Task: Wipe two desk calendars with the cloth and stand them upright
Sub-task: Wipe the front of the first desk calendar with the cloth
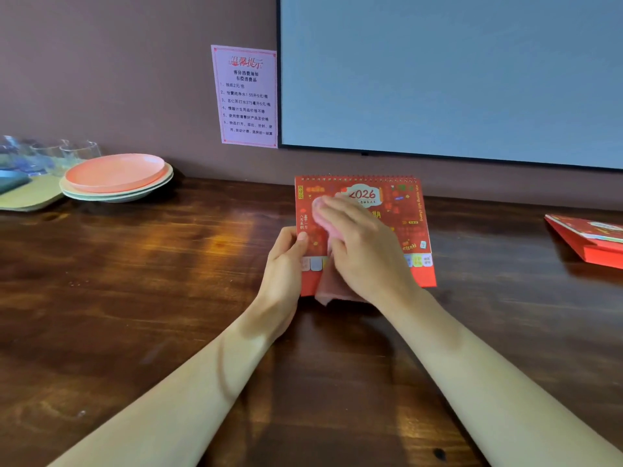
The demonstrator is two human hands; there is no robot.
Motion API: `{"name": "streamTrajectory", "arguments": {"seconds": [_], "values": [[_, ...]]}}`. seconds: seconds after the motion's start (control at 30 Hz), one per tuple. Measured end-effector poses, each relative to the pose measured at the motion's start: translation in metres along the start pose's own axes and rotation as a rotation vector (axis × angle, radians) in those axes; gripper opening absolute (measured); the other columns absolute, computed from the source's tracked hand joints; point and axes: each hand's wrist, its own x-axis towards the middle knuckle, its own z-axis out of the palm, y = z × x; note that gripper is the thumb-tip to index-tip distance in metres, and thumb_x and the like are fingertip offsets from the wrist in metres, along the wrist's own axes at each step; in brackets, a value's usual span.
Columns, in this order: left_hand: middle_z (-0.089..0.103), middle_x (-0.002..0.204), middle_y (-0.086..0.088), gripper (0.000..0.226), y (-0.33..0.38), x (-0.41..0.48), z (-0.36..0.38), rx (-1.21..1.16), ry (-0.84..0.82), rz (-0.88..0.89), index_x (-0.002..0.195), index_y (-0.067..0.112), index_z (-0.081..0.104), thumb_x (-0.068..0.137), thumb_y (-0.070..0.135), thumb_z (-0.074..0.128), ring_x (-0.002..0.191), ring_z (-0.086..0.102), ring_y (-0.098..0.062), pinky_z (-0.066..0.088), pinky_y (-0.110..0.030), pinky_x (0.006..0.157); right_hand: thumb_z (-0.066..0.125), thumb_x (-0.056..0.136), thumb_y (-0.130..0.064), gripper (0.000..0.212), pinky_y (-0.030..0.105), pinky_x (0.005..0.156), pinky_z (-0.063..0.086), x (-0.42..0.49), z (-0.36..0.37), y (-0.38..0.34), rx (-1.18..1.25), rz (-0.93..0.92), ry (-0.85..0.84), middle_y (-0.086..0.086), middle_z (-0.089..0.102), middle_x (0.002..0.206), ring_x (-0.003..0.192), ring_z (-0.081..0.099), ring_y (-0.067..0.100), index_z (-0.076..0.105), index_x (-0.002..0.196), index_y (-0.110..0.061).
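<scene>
Red calendar [404, 210] upright on tabletop [135, 298]; left hand [285, 264] grip pinches its edge, right hand [364, 251], grip flat, presses cloth [332, 284] on it.

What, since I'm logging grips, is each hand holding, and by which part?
The left hand pinches the 2026 calendar by its left edge, thumb in front. The right hand presses the pink cloth against its face.

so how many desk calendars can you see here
2. One red 2026 desk calendar is mid-table, left hand gripping it, right hand pressing a pink cloth on it. The second calendar lies at the far right, partly out of frame.
</scene>
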Motion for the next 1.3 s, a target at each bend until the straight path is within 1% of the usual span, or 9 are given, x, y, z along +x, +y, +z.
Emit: {"name": "streamTrajectory", "arguments": {"seconds": [0.13, 0.23, 0.4, 0.6, 0.77, 0.9, 1.13, 1.23, 1.3], "values": [[0.078, 0.095, -0.003, 0.02, -0.002, 0.002, -0.001, 0.024, -0.007, -0.013, 0.108, 0.014, 0.06, 0.114, 0.028, 0.046, 0.087, 0.076, -0.019, 0.063, -0.042, 0.082, 0.055, 0.099, 0.001, 0.051, 0.036, 0.121, 0.038, 0.006, -0.001, 0.007, 0.04, 0.142, 0.003, 0.0, 0.052, 0.156, 0.149, 0.041, 0.017, 0.056, 0.149, -0.012], [0.079, 0.1, -0.003, 0.019, -0.002, 0.002, -0.001, -0.024, 0.002, -0.003, 0.115, 0.011, 0.062, 0.114, 0.023, 0.047, 0.093, 0.078, -0.018, 0.063, -0.039, 0.083, 0.055, 0.101, 0.0, 0.052, 0.037, 0.124, 0.033, -0.003, 0.004, -0.004, 0.069, 0.005, -0.105, -0.002, 0.05, 0.158, 0.153, 0.036, 0.016, 0.054, 0.151, -0.015], [0.08, 0.106, -0.004, 0.017, -0.001, 0.002, -0.002, -0.073, 0.045, -0.003, 0.117, 0.01, 0.063, 0.112, 0.02, 0.05, 0.099, 0.078, -0.02, 0.064, -0.04, 0.089, 0.061, 0.096, 0.002, 0.052, 0.038, 0.119, 0.042, -0.012, 0.0, -0.004, 0.086, -0.105, -0.163, -0.002, 0.059, 0.15, 0.147, 0.046, 0.016, 0.06, 0.146, -0.014], [0.08, 0.097, 0.003, 0.02, -0.002, 0.006, -0.002, -0.023, 0.076, -0.04, 0.112, 0.016, 0.059, 0.114, 0.031, 0.046, 0.091, 0.079, -0.017, 0.066, -0.038, 0.08, 0.058, 0.103, -0.004, 0.047, 0.043, 0.12, 0.041, -0.012, -0.007, 0.008, 0.018, 0.202, -0.029, 0.004, 0.054, 0.154, 0.147, 0.046, 0.021, 0.055, 0.149, -0.012], [0.078, 0.117, -0.009, 0.023, -0.002, 0.003, -0.002, -0.057, 0.068, -0.002, 0.123, 0.008, 0.061, 0.114, 0.023, 0.047, 0.107, 0.077, -0.024, 0.064, -0.042, 0.092, 0.055, 0.103, -0.002, 0.052, 0.043, 0.124, 0.035, -0.018, 0.006, -0.01, 0.043, -0.05, -0.164, 0.0, 0.047, 0.16, 0.155, 0.032, 0.019, 0.051, 0.153, -0.013], [0.078, 0.114, -0.008, 0.023, -0.002, 0.003, -0.004, -0.059, 0.113, 0.015, 0.122, 0.01, 0.062, 0.114, 0.025, 0.047, 0.1, 0.079, -0.019, 0.065, -0.037, 0.086, 0.057, 0.099, 0.001, 0.048, 0.041, 0.12, 0.04, -0.019, -0.001, -0.005, 0.035, -0.094, -0.166, 0.001, 0.056, 0.153, 0.15, 0.042, 0.019, 0.06, 0.145, -0.011], [0.077, 0.109, 0.001, 0.019, 0.0, 0.01, -0.005, -0.026, 0.235, -0.051, 0.113, 0.025, 0.059, 0.114, 0.037, 0.045, 0.091, 0.08, -0.013, 0.066, -0.034, 0.076, 0.061, 0.098, -0.001, 0.036, 0.048, 0.107, 0.052, -0.025, -0.023, 0.023, -0.084, 0.293, 0.047, 0.012, 0.066, 0.139, 0.131, 0.056, 0.032, 0.067, 0.134, -0.003], [0.077, 0.112, -0.004, 0.022, 0.0, 0.01, -0.003, -0.059, 0.212, -0.08, 0.12, 0.019, 0.059, 0.114, 0.034, 0.045, 0.093, 0.08, -0.017, 0.066, -0.039, 0.081, 0.056, 0.1, 0.002, 0.036, 0.053, 0.103, 0.052, -0.02, -0.021, 0.008, -0.055, 0.177, 0.091, 0.008, 0.065, 0.139, 0.128, 0.054, 0.032, 0.068, 0.132, -0.006], [0.077, 0.114, -0.012, 0.023, 0.0, 0.01, -0.002, -0.097, 0.186, -0.079, 0.123, 0.01, 0.06, 0.114, 0.027, 0.047, 0.096, 0.078, -0.023, 0.065, -0.041, 0.083, 0.048, 0.101, -0.005, 0.04, 0.057, 0.105, 0.049, -0.017, -0.012, -0.007, -0.023, 0.029, -0.015, 0.004, 0.061, 0.144, 0.134, 0.05, 0.028, 0.064, 0.137, -0.01]]}}
